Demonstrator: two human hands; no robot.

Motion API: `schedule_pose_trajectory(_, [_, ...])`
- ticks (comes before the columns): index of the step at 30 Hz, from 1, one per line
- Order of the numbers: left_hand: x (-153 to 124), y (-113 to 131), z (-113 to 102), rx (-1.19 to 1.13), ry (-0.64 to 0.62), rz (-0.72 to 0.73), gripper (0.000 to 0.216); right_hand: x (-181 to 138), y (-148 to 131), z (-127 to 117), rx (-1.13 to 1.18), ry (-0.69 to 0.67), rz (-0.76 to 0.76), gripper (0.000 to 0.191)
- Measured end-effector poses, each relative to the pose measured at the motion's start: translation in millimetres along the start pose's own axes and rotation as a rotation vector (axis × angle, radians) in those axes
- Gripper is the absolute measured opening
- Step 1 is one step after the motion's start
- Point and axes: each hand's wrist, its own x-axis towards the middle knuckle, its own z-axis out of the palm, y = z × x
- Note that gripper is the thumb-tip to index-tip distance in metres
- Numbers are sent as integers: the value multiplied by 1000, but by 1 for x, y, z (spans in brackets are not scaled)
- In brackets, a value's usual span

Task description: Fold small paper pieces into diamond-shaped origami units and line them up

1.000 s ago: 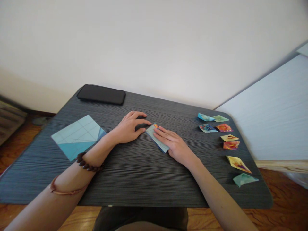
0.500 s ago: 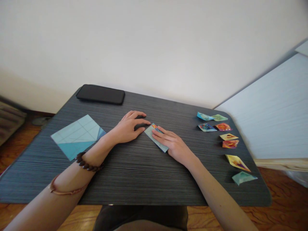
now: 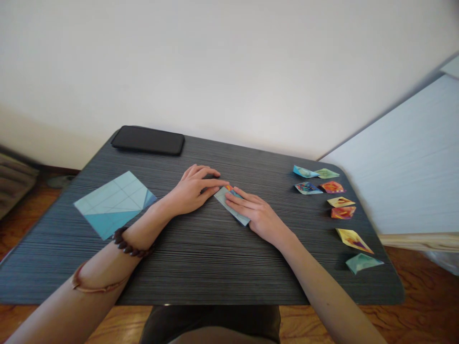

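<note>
A small folded piece of origami paper [image 3: 233, 210], pale blue with a patch of orange and blue print, lies flat on the dark table in front of me. My right hand [image 3: 258, 212] rests on it with fingers stretched out along its right side, covering part of it. My left hand [image 3: 197, 188] is at its upper left corner, fingers apart, the index fingertip touching the top corner. Under and beside my left forearm lies a larger creased light blue sheet [image 3: 114, 200] with darker blue parts along its lower edge.
A black phone [image 3: 147, 140] lies at the table's back left, near the wall. Several folded paper pieces, among them a yellow one [image 3: 353, 239], a green one [image 3: 362, 263] and a red one [image 3: 343, 212], line the right side of the dark table [image 3: 208, 272].
My left index fingertip has moved slightly right onto the top corner of the folded paper. My right hand stays on the paper in nearly the same place.
</note>
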Motion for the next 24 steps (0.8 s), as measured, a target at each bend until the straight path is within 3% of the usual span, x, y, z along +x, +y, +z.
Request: schedule_pose_trajectory(24, [-1,12,1,168,-29,6,32,1,0,-2,-42,4,-20,67])
